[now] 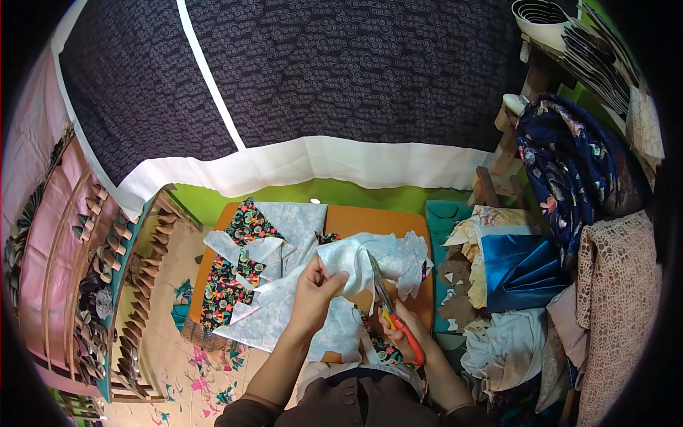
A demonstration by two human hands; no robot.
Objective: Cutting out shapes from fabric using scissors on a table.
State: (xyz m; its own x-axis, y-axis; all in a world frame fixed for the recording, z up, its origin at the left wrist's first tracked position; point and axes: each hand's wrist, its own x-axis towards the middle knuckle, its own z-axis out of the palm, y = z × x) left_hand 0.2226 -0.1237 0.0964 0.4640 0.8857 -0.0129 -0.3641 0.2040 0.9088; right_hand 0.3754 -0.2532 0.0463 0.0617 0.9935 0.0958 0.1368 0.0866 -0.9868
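Note:
My left hand [317,290] pinches the edge of a pale blue fabric piece [356,260], lifted above the table. In my right hand [407,329] is a pair of scissors [395,324] with red and yellow handles. Their blades point up and away from me, against the fabric's right part; whether they are parted I cannot make out. More pale blue cloth [281,313] lies spread beneath my left forearm. Black fabric with a bright colourful print [226,288] lies at the left, partly under the pale pieces.
An orange-brown table [420,285] carries the cloth. Shelves of shoe lasts [146,274] stand at the left, with fabric scraps [203,373] on the floor. To the right are folded shiny blue fabric [516,263], a dark blue floral cloth [569,178] and beige lace [619,306].

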